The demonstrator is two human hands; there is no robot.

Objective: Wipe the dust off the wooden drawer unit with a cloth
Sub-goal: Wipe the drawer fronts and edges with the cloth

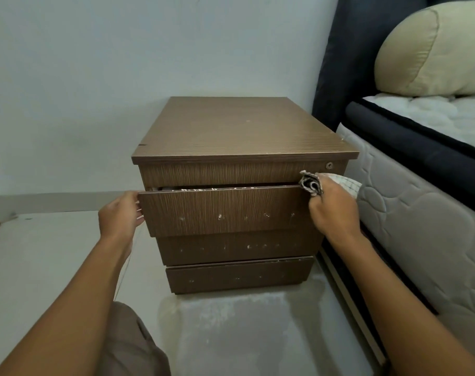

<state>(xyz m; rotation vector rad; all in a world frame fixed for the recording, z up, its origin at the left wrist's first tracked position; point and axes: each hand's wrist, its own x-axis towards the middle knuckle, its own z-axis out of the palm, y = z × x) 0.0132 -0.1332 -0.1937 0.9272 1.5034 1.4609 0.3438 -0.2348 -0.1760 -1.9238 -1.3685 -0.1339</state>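
Head view. Your left hand (119, 213) has its fingers curled round the left edge of the top drawer (225, 210), which stands slightly out from the wooden drawer unit (239, 131). Your right hand (332, 210) grips a bunched checked cloth (311, 183) at the drawer front's upper right corner, just below the keyhole (329, 165). Pale specks mark all three drawer fronts. The unit stands on the floor against the wall, just beside a quilted mattress (421, 226) that bears a cream pillow (431, 50).
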